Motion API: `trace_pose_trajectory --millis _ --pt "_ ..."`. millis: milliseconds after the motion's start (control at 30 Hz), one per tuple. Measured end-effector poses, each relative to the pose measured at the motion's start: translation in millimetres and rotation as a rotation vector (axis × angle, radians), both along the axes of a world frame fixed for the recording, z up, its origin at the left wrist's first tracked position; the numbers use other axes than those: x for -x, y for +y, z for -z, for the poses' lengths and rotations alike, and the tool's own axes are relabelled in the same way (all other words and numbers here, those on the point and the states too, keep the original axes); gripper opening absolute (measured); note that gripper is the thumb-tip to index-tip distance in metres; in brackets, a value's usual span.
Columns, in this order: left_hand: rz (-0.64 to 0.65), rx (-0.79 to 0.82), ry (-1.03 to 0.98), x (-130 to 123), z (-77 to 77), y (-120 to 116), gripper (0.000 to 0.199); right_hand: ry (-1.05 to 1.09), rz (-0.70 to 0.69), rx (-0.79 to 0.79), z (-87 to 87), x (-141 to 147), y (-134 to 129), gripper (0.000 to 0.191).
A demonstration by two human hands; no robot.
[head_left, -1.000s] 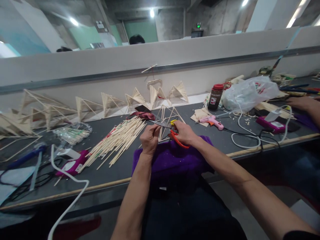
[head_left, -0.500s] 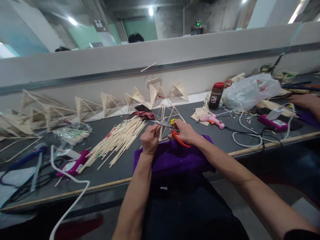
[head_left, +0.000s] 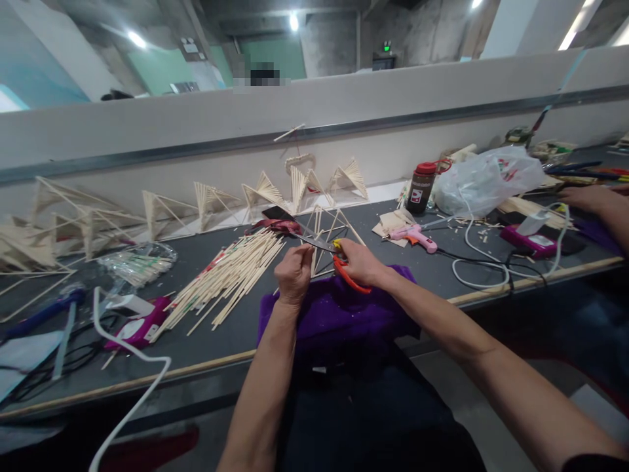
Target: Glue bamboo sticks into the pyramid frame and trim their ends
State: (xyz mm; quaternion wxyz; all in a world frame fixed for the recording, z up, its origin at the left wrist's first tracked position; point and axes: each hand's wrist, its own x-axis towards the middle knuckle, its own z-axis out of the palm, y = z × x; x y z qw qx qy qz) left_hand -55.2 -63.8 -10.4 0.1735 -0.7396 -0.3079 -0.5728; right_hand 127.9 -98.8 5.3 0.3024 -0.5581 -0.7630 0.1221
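My right hand (head_left: 362,261) is wrapped round the handles of a pair of scissors (head_left: 322,245) with orange and yellow grips. Their blades point left and reach to the fingertips of my left hand (head_left: 293,271). That hand is closed in a pinch, and what lies between its fingers is too small to make out. Just beyond both hands stands a small frame of thin wooden sticks (head_left: 336,226), partly hidden by them. Beneath my hands a purple cloth (head_left: 339,311) lies over the table edge. Left of my left hand is a loose pile of wooden sticks (head_left: 230,275).
Fan-shaped stick models (head_left: 263,190) line the back wall. To the right are a pink glue gun (head_left: 415,236), a brown bottle (head_left: 421,189), a plastic bag (head_left: 491,180) and white cables. A magenta power box (head_left: 140,324) sits at left. Another person's hand (head_left: 590,198) shows far right.
My right hand has closed somewhat on the scissors, and less of the yellow grip shows. My left hand stays in its pinch. The whole view has shifted slightly.
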Motion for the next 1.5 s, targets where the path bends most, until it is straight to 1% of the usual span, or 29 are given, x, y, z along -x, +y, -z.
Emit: trace_pose_trajectory --millis 167,300,367,467,633,767,933,1133,1267,1367,1500 --pt "0.004 0.035 -0.009 -1.2 0.6 0.0 0.013 -0.017 0.025 -0.014 1.0 -0.8 0.6 0.027" --pt "0.004 0.127 -0.080 -0.2 0.6 -1.6 0.014 -0.005 0.052 -0.015 -0.3 -2.0 0.9 0.029" --pt "0.007 0.146 -0.098 0.7 0.6 -2.0 0.013 0.000 0.059 -0.015 -1.8 -2.3 1.0 0.028" --pt "0.004 0.124 -0.053 1.4 0.0 -2.2 0.011 0.009 0.063 0.006 -3.8 -2.1 0.8 0.026" --pt "-0.034 0.047 0.017 1.5 -2.4 -2.5 0.010 0.036 0.043 0.032 -4.1 -2.0 0.3 0.037" --pt "-0.057 0.015 0.047 1.9 -4.2 -3.3 0.011 0.041 0.038 0.027 -2.6 -3.1 1.1 0.039" --pt "-0.065 0.041 0.059 1.4 -3.4 -3.4 0.015 0.037 0.039 0.018 -1.3 -3.7 2.1 0.039" --pt "-0.031 0.047 0.067 2.2 -0.5 -1.8 0.018 0.040 0.025 -0.001 -2.0 -4.2 0.8 0.040" --pt "-0.057 0.070 0.116 3.8 -2.1 -2.9 0.023 0.032 0.046 0.008 -3.0 -6.2 0.5 0.043" --pt "-0.080 0.065 0.141 4.0 -2.5 -3.7 0.025 0.044 0.025 0.022 -1.7 -7.6 1.8 0.043" --pt "-0.065 0.060 0.131 2.5 -0.1 -3.0 0.023 0.064 -0.009 0.032 2.9 -7.3 4.2 0.037"
